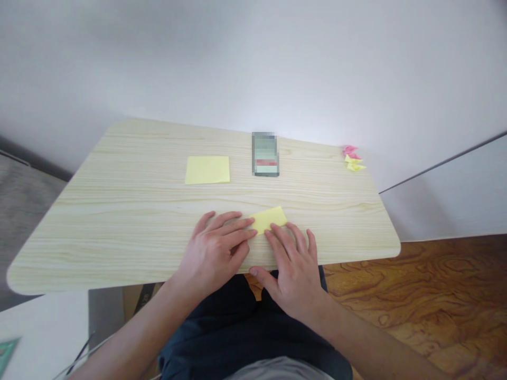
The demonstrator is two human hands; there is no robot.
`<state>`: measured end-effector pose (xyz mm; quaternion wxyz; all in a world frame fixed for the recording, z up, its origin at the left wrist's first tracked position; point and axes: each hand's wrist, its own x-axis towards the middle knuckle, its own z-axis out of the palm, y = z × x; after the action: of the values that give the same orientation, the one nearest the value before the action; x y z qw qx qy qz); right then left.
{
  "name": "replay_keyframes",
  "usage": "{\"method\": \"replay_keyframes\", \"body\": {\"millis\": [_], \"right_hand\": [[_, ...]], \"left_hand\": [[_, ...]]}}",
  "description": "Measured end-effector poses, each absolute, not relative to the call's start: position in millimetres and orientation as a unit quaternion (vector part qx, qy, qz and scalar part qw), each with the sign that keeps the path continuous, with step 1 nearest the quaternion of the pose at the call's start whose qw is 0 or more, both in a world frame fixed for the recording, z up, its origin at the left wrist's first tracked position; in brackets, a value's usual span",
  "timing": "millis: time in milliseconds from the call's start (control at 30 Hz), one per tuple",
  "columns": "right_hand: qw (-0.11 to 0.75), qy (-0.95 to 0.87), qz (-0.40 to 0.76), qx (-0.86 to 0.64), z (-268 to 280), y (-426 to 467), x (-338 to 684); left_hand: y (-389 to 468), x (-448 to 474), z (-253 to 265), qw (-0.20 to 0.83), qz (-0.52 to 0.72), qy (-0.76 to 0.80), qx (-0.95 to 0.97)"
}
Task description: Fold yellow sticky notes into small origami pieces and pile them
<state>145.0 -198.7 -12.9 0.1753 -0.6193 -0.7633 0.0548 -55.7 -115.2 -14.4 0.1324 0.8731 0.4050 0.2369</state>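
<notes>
A small yellow paper (270,217), folded into a narrow strip, lies slightly tilted near the table's front edge. My left hand (216,250) rests on the tabletop with its fingers stretched out, fingertips touching the paper's left end. On the other side, my right hand (295,269) has its fingers spread, the index fingertip on the paper's lower edge and the thumb at the table edge. Further back lies a yellow sticky note pad (208,170), apart from both hands.
A phone (265,154) with a blurred screen sits at the back middle of the wood-grain table (119,221). Pink folded paper (350,151) and yellow folded paper (354,163) lie at the back right corner. A white wall (253,63) borders the table's far side.
</notes>
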Motion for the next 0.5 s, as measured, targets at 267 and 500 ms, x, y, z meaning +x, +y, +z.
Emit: {"method": "replay_keyframes", "body": {"millis": [267, 500], "right_hand": [[0.199, -0.736, 0.02, -0.647, -21.2, -198.5, 154.6], [0.188, -0.727, -0.003, -0.66, -26.8, -196.8, 156.9]], "left_hand": [[-120.9, -57.2, -10.6, 0.115, 0.199, 0.395, 0.89], [-126.0, -57.0, -15.5, 0.095, 0.172, 0.409, 0.891]]}}
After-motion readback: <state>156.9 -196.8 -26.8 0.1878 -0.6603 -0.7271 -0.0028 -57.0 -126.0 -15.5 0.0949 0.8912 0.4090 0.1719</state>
